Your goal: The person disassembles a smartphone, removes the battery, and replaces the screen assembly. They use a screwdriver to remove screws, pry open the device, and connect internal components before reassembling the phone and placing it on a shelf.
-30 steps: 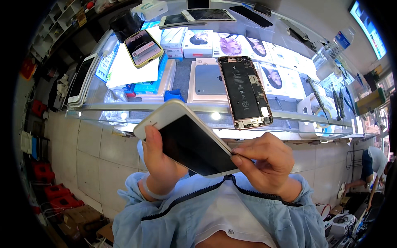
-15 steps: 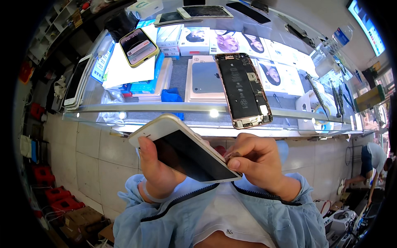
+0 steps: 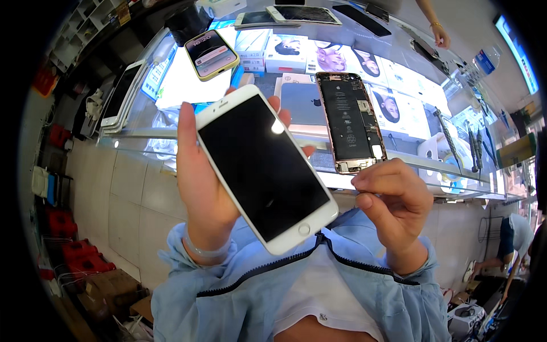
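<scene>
My left hand (image 3: 206, 191) is wrapped round a white smartphone (image 3: 266, 168) from beneath, its dark screen turned up and its round home button toward me. My right hand (image 3: 396, 199) is apart from that phone, at its lower right. Its fingers are curled with thumb and index tips close together; whatever is between them is too small or hidden to name. Just beyond these fingertips, an opened phone (image 3: 348, 122) with bare battery and inner parts lies on the glass counter (image 3: 307, 142).
A phone in a yellow case (image 3: 211, 54) lies on white paper at left. Several phones (image 3: 305, 15) are at the far edge, with stacked phones (image 3: 122, 97) at left. Screwdrivers (image 3: 476, 147), tweezers (image 3: 447, 137) and a bottle (image 3: 484, 61) stand right. Another person's hand (image 3: 440, 35) hangs over the far right.
My left hand has turned the white phone to face up and raised it. My right hand has left the phone's edge and moved right and up. Another person's hand has appeared far right.
</scene>
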Available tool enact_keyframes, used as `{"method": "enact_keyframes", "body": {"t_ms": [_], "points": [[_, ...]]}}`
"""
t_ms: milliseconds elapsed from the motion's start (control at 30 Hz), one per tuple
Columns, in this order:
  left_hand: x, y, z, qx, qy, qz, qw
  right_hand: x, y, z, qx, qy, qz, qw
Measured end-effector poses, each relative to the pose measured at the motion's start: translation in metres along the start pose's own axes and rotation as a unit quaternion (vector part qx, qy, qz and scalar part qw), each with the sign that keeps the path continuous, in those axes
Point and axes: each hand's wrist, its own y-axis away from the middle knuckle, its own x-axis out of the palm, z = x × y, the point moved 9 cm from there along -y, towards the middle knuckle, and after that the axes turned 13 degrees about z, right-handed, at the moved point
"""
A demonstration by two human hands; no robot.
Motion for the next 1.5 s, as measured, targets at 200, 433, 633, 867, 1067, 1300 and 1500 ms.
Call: {"method": "enact_keyframes", "body": {"t_ms": [200,433,633,867,1067,1300,1500], "points": [[-0.006,-0.012,-0.027,0.057,-0.095,-0.009,0.994,0.006,-0.014,0.009,0.009,0.016,0.048,0.999],[-0.006,-0.013,-0.049,0.148,-0.191,-0.132,0.961,0.035,-0.028,0.034,-0.058,0.082,0.085,0.991],[0.001,-0.004,-0.059,0.208,-0.232,-0.13,0.941,0.043,-0.029,0.034,-0.066,0.11,0.068,0.989],[0.008,0.003,-0.069,0.272,-0.254,-0.144,0.917,0.046,-0.03,0.034,-0.068,0.151,0.066,0.984],[0.012,0.01,-0.073,0.318,-0.275,-0.151,0.895,0.048,-0.026,0.039,-0.101,0.222,0.036,0.969],[0.016,0.014,-0.07,0.338,-0.285,-0.153,0.884,0.049,-0.024,0.033,-0.098,0.202,0.01,0.974],[0.01,0.007,-0.059,0.312,-0.257,-0.16,0.9,0.051,-0.028,0.029,-0.094,0.153,-0.005,0.984]]}}
